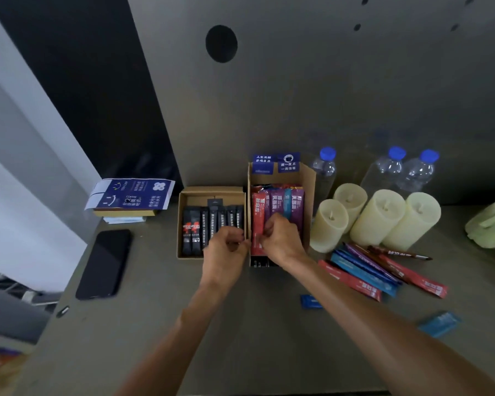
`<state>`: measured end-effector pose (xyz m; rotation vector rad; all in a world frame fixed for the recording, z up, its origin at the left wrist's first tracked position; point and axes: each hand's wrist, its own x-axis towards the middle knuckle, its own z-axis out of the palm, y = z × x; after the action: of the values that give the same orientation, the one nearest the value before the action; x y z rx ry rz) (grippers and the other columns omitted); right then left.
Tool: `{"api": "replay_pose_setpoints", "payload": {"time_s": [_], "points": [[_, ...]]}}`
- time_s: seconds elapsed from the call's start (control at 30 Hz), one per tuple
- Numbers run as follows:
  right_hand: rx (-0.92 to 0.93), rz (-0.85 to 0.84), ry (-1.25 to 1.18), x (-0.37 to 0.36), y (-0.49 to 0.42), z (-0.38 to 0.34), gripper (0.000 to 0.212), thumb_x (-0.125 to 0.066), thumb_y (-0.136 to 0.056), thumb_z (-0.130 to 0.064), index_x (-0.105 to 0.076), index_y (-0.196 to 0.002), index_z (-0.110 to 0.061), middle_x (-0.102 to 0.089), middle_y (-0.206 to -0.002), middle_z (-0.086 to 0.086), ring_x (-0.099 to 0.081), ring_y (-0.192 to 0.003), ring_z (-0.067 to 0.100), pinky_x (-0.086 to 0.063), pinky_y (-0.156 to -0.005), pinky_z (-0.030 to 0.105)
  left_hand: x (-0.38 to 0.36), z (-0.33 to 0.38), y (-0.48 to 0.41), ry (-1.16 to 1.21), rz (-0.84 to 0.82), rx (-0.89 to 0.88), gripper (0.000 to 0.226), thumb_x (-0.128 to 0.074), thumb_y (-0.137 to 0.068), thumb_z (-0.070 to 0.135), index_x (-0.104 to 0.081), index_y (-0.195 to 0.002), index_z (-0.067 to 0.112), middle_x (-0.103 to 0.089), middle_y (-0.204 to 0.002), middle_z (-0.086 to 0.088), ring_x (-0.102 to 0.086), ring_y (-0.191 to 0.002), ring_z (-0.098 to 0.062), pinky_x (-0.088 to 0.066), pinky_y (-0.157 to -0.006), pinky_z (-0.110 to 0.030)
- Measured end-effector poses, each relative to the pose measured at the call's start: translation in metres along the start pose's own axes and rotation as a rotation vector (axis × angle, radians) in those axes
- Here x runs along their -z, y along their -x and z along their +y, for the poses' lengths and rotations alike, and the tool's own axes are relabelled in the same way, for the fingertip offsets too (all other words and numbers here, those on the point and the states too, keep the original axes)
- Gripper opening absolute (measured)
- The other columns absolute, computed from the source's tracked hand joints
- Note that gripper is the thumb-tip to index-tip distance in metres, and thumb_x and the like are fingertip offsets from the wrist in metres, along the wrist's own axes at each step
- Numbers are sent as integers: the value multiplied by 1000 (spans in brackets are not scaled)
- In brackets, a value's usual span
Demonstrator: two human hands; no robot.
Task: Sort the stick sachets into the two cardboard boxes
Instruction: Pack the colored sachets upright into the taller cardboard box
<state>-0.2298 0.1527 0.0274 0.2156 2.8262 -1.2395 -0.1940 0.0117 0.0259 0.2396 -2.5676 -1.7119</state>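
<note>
1. black sachets (195,232) are stood in a row in the left box (183,252). coloured sachets (286,204), red, purple and blue, are packed upright in the taller right box (310,195), which touches it. the colours seem to be kept apart so that each box takes one kind.
2. a red sachet (257,221) is set at the left edge of the right box, against the wall shared by the boxes. it is probably being tucked in beside its neighbours.
3. the right hand (280,238) is held over the near part of the right box, fingers curled in, and the red sachet appears to be pinched at its lower end.
4. the left hand (226,247) is held over the near right corner of the left box, fingers curled close, almost touching the right hand. whether anything is held in it cannot be told.
5. a fan of loose sachets (366,274), red, blue and purple, is left unsorted on the table (255,338) to the right of the boxes, within reach of the right hand. two small blue packets (439,324) are seen nearer the viewer.
6. behind the loose pile, four pale candles (377,217) and three bottles (397,167) are stood; a dark phone (103,264) is laid flat at the far left.
</note>
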Motion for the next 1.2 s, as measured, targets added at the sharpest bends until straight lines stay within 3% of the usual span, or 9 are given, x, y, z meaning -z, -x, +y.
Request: {"api": "replay_pose_setpoints", "payload": {"time_s": [0.17, 0.33, 0.77, 0.9, 1.07, 1.13, 1.2], "points": [[19, 60, 43, -5, -5, 0, 4, -68, -87, -13, -65, -89, -14, -69, -92, 4, -68, -88, 23, -57, -77, 36, -2, 3, 0, -23, -26, -29, 12, -68, -91, 11, -67, -98, 20, -69, -89, 11, -66, -85, 0, -50, -70, -6], [143, 44, 207, -8, 1, 0, 14, -65, -92, -21, -64, -104, -14, -71, -101, 6, -69, -93, 26, -58, -81, 41, -2, 4, -1, -29, -48, -46, 14, -67, -92, 8, -66, -94, 22, -69, -87, 12, -65, -81, 5, -50, -70, -6], [177, 59, 145, -9, 5, 3, 13, -62, -94, -18, -61, -106, -12, -70, -103, 7, -69, -93, 24, -59, -78, 39, -1, 4, 4, -41, -58, -45, 20, -68, -90, 8, -61, -94, 26, -67, -88, 12, -63, -80, 7, -47, -66, -3], [222, 69, 104, 1, 23, 14, 5, -63, -95, -22, -62, -95, -17, -70, -101, -1, -68, -93, 15, -60, -77, 35, -5, -4, 23, -106, 7, -31, 12, -70, -89, 17, -60, -90, 24, -66, -80, 11, -61, -71, 4, -46, -60, -7], [239, 53, 80, 32, 69, 44, 10, -66, -93, -27, -60, -86, -23, -64, -85, -15, -62, -78, -3, -48, -62, 10, -35, -22, 60, -261, -163, -166, 10, -67, -90, 21, -62, -84, 27, -66, -78, 15, -61, -72, 1, -45, -63, -13], [208, 65, 110, 47, 86, 64, 14, -67, -93, -25, -58, -82, -28, -60, -73, -18, -61, -71, -4, -43, -59, 10, -55, -25, 70, -307, -269, -226, 8, -63, -89, 20, -64, -87, 28, -65, -85, 15, -61, -76, -1, -45, -66, -12], [156, 53, 163, 61, 100, 88, 17, -68, -92, -24, -57, -83, -33, -59, -73, -17, -61, -72, -2, -45, -62, 12, -76, -24, 76, -353, -370, -260, 9, -59, -88, 25, -66, -91, 22, -64, -94, 7, -62, -84, -10, -49, -74, -26]]}}
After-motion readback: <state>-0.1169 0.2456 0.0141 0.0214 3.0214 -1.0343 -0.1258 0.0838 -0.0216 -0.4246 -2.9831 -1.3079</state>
